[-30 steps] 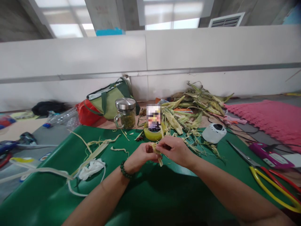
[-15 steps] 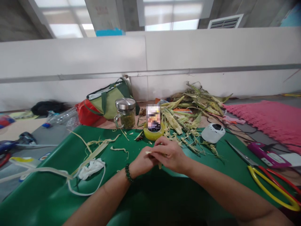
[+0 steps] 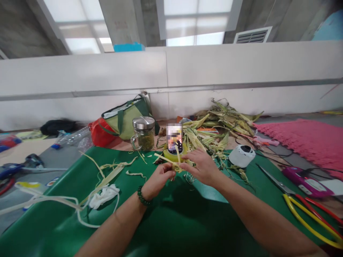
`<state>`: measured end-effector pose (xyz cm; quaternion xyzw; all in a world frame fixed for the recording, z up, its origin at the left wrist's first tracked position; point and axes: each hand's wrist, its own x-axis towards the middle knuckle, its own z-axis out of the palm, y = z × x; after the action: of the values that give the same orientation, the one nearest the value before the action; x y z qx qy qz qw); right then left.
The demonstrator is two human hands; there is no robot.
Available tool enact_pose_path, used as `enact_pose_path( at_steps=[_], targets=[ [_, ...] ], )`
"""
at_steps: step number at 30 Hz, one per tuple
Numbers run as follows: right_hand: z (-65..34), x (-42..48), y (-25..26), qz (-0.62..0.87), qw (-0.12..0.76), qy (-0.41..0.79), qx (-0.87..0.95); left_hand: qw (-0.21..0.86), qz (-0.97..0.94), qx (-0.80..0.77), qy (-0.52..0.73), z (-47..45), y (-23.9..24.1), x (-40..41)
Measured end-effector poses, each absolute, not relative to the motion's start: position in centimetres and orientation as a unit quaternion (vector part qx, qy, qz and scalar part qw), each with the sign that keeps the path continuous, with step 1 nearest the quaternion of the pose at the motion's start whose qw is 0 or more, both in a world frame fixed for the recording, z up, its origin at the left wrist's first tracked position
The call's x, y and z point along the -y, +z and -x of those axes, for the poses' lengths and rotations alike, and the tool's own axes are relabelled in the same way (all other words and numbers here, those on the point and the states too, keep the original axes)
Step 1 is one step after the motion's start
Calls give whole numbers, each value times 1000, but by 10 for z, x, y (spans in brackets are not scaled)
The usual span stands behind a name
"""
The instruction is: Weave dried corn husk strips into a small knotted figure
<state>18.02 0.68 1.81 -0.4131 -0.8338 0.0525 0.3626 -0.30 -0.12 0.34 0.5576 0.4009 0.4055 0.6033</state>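
Note:
Over a green mat, my left hand and my right hand meet on a small bundle of pale corn husk strips. Both hands pinch it, fingers curled; thin strips stick out up and to the left. A dark bead bracelet sits on my left wrist. Just behind the hands a phone leans on a yellow tape roll.
A heap of corn husks lies behind. A lidded glass jar, a green bag and a red bag stand at the back. White tape roll, scissors and yellow-red tubing lie right; husk strips and white cord left.
The hands have lifted a little and moved away from me toward the phone. The husk bundle now shows between the fingertips with strips sticking up, where before the right hand covered it.

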Motion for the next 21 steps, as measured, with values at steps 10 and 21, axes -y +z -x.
enact_pose_path(
  at_steps=[10, 21],
  targets=[
    [-174, -9, 5, 361, 316, 203, 853, 598, -505, -444, 437, -2, 3, 8],
    [-162, -9, -1, 400, 504, 266, 717, 511, -425, -453, 594, 1, -4, 2]
  ],
)
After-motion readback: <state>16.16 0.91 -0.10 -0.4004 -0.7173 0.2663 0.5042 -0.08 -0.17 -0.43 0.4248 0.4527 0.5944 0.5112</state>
